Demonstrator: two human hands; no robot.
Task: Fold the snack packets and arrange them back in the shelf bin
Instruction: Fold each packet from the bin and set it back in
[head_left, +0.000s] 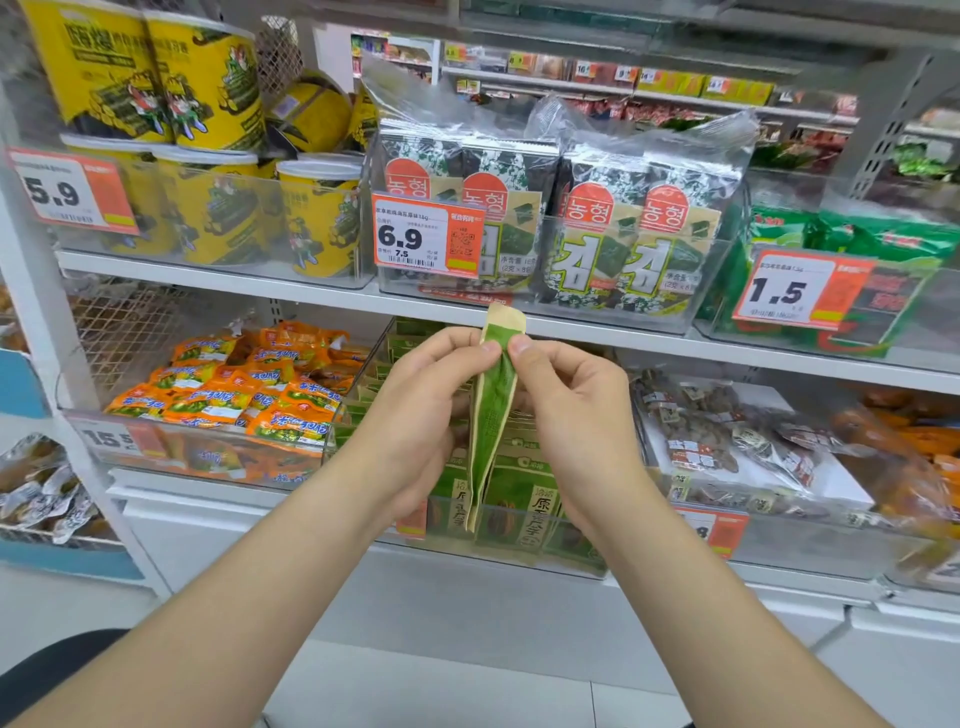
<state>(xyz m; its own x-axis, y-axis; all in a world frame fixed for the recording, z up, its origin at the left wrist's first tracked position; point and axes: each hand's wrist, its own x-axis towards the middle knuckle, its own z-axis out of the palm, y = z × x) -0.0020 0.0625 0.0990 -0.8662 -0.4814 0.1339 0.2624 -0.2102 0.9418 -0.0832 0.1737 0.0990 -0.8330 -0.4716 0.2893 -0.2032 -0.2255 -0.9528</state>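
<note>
Where clear bins (719, 270) line white shelves (208, 275), a packet (491, 410) stands upright.

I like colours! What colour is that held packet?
The packet is green with beige edges; head view.

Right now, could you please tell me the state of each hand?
Left hand: closed, pinching the green snack packet.
Right hand: closed, pinching the same packet.

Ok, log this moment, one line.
step: folding | left hand: pinches green packet | right hand: likewise | green packet: upright, folded lengthwise, in front of shelf bin
</note>
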